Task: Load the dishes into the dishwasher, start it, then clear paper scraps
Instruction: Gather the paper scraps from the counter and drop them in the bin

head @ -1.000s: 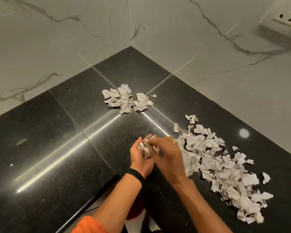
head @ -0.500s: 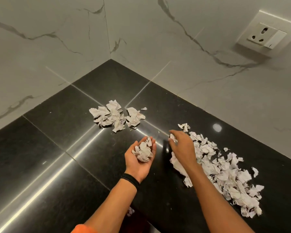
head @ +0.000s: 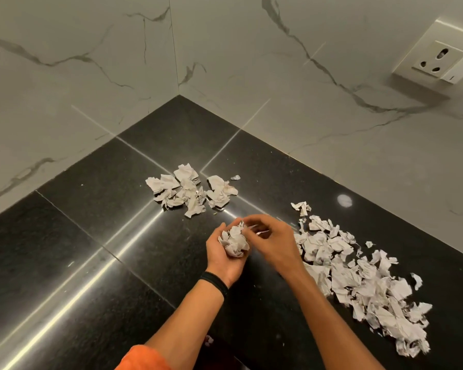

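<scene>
My left hand (head: 223, 259) is cupped palm up over the black counter, holding a wad of torn paper scraps (head: 234, 240). My right hand (head: 274, 240) hovers right beside it, fingertips pinched on a small scrap above the wad. A long spread of paper scraps (head: 364, 284) lies on the counter to the right of my hands. A smaller pile of scraps (head: 187, 192) sits farther back near the corner. No dishes or dishwasher are in view.
The black granite counter (head: 91, 236) runs into a corner of white marble walls (head: 64, 76). A wall socket (head: 441, 62) is mounted at the upper right. The counter's front edge runs along the bottom by my forearms.
My right hand left the large spread of scraps and came back to my left hand with a scrap. The wad in my left palm has grown.
</scene>
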